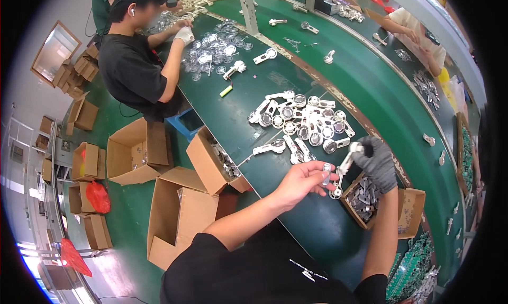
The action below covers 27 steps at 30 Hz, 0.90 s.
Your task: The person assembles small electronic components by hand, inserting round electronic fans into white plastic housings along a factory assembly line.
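Smooth, dark green table top [211, 113] runs down the middle of the frame, with a brighter green belt [365, 74] curving along its right side. At upper left, a person in a black shirt [132, 66] works beside a heap of round, clear plastic pieces [211, 44]. Big brown cardboard boxes [198, 214] stand open on the left, near a crinkly red bag [98, 196]. Just right of the middle sits a pile of hard white plastic parts [312, 119], long at one end and round at the other. Below it, the bare left hand [307, 182] pinches a small shiny piece [326, 173], too small to tell its exact shape. Next to it, the right hand [374, 161], in a fuzzy gray knit glove, is curled around the top of a white plastic arm [346, 164]. Under that hand, a cardboard tray [353, 215] holds smooth gray bits [365, 198]. Thin green boards [410, 275] lie heaped at lower right.
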{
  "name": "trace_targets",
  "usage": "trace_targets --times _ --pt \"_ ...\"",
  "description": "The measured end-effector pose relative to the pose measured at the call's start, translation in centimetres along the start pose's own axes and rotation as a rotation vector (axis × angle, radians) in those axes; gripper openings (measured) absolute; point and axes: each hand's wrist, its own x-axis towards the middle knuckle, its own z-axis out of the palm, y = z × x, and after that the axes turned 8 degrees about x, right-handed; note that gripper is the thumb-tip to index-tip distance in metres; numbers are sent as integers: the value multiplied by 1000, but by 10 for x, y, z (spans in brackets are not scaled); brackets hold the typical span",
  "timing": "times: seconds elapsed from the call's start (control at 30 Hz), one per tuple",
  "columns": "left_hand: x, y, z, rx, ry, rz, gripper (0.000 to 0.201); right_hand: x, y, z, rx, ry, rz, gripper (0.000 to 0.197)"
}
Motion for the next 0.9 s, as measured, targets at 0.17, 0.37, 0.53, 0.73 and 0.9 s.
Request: trace_targets --times 0.17,0.37,0.53,0.73,0.9 --pt "7 -1 14 -16 -21 -28 34 -31 2 -34 771 -4 43 72" --pt "14 -7 47 -12 -172 -135 39 -83 52 -54 875 187 -34 74" --pt "31 -15 66 -104 -295 -186 42 -111 19 -72 458 330 85 65" --pt "50 -26 96 -131 -366 -238 47 -122 -8 -69 431 318 79 52" --pt "56 -23 116 -54 -417 -267 53 -130 14 -63 461 308 45 45"
